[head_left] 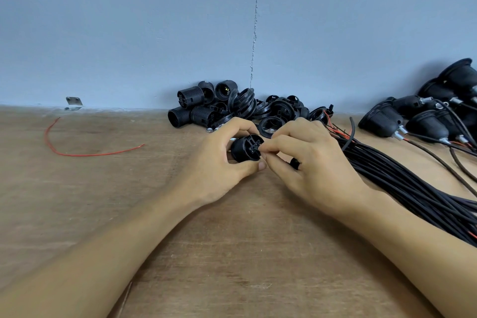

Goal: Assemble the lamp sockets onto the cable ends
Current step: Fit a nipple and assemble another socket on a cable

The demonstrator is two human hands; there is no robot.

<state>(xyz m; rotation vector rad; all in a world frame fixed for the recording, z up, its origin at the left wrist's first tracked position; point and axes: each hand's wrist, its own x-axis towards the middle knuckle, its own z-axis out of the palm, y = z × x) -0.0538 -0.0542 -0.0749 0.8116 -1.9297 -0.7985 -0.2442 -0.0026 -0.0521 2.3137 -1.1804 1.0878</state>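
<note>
Nearest, two bare forearms reach in from the bottom corners across the wooden desk (232, 253) and meet near its middle. The left hand (216, 162) grips a black lamp socket (245, 148), its fingers (240, 124) curled over the top of the threaded barrel and the thumb pressed in from below, so that the socket is held just above the desk with its closed end turned toward the other hand. The right hand (312, 162) touches that end: thumb and forefinger are pinched together right at the socket's face, and what they pinch is too small to tell. A short piece of black cable shows between the lower fingers of this hand.

Just to the right, passing behind the right hand, a thick cable bundle (402, 183) of black leads runs diagonally to the right edge, with a few red and black stripped ends fanning out at its far tip. Well apart on the left lies a single red wire (85, 154), bent in a loose curve.

Farther back, against the wall (129, 33), sits a heap of loose sockets (192, 111) and threaded rings (245, 102), all black, touching one another. At the far right a group of finished sockets (426, 121) with flared skirts lies on its side, each with a cable coming out. A small metal bracket (74, 102) sits where desk meets wall on the left. The wall is grey-blue, with a rough vertical seam (255, 20) above the heap.
</note>
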